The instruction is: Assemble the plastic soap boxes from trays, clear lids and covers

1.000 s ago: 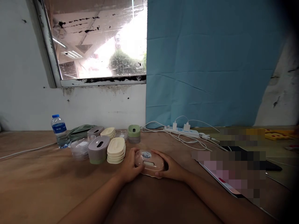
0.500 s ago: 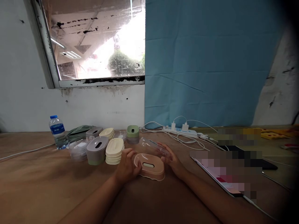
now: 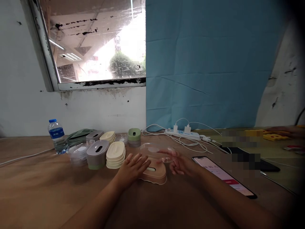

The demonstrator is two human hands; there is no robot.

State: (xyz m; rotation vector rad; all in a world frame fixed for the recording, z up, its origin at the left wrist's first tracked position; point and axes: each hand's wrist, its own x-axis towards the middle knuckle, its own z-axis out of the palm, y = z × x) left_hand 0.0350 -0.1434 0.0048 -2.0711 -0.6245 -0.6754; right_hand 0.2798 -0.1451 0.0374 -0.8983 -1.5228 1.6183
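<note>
A pink oval lid or cover (image 3: 156,174) with a slot in its top rests on the table in front of me. My left hand (image 3: 133,167) lies over its left part, fingers stretched out flat. Just beyond it is a clear plastic oval tray (image 3: 147,149). At that tray's right end is my right hand (image 3: 183,163), its fingers apart; the fingertips reach over the tray's rim, and whether they touch it I cannot tell. Left of my hands stand a stack of cream lids (image 3: 116,154) and a grey slotted box (image 3: 97,154) with a green base.
Farther left are several clear trays (image 3: 78,152) and a water bottle (image 3: 57,136). A green slotted box (image 3: 134,135) stands at the back. A power strip (image 3: 183,134) with white cables lies by the wall. On the right lies a phone (image 3: 224,176); another person's hand (image 3: 289,131) touches yellow pieces.
The clear tray, tilted up in my right hand before, now lies lower behind the pink cover. My right hand has loosened. My left fingers, curled on the cover before, are now flat.
</note>
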